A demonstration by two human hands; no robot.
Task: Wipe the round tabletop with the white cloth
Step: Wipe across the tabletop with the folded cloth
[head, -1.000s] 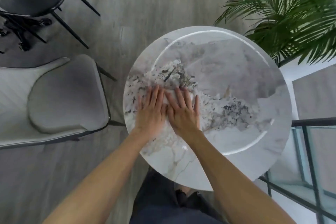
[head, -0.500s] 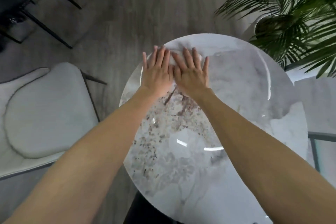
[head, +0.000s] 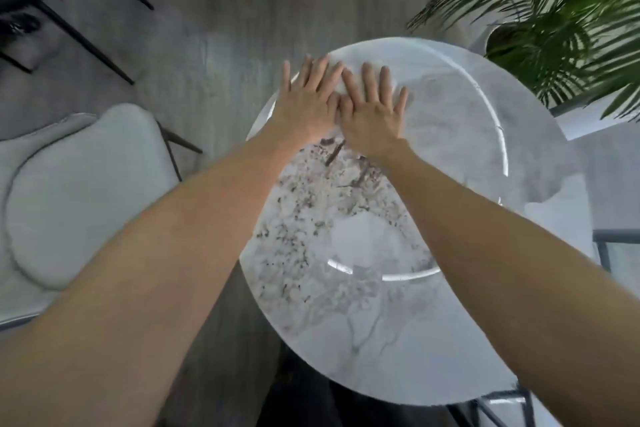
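The round marble tabletop (head: 457, 163) fills the middle of the head view, with dark speckled veins near its centre. Both my arms reach across it to its far left edge. My left hand (head: 306, 106) and my right hand (head: 375, 113) lie flat side by side, fingers spread, thumbs touching. They press down the white cloth (head: 339, 84), which shows only as a pale patch between and beyond my fingers. Most of the cloth is hidden under my palms.
A light grey cushioned chair (head: 79, 191) stands left of the table. A dark chair with thin black legs (head: 86, 35) is at the far left. A green palm plant (head: 561, 17) overhangs the table's far right. A glass railing (head: 616, 253) runs along the right.
Both hands, with the cloth under them, have slid from the table's middle out to its far left edge. Over the last half second they have hardly moved.
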